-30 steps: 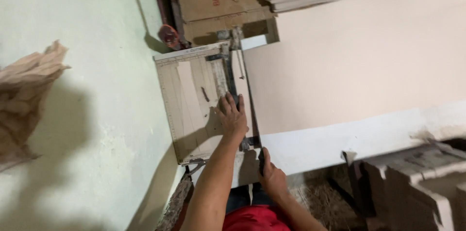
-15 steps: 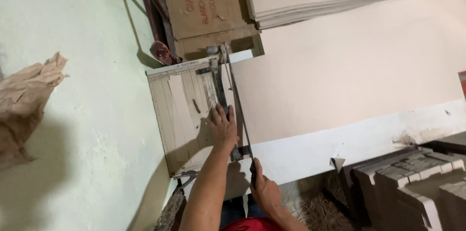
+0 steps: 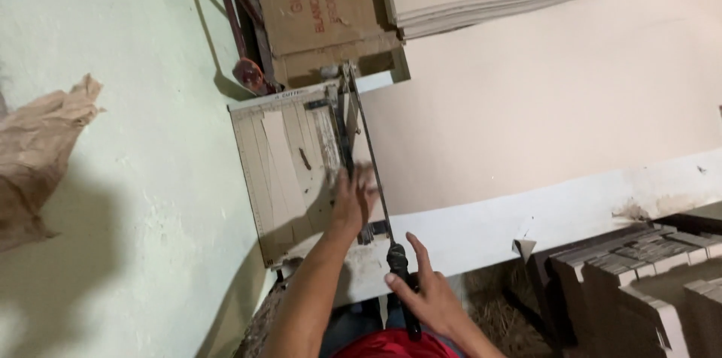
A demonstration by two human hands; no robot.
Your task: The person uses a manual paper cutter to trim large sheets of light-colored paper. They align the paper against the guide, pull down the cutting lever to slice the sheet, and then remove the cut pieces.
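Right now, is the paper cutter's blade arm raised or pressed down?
Down: the blade arm lies flat along the cutter board, right hand gripping its handle.

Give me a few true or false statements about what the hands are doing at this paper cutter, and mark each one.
1. The right hand grips the black handle of the cutter arm. True.
2. The left hand lies flat on the cutter board. True.
3. A brown cardboard box stands beyond the cutter board. True.
4. The left hand holds a pair of scissors. False: it holds no tool and presses down on the board.
5. The crumpled brown paper bag lies on the cutter board. False: it sits far off to the left, apart from the board.
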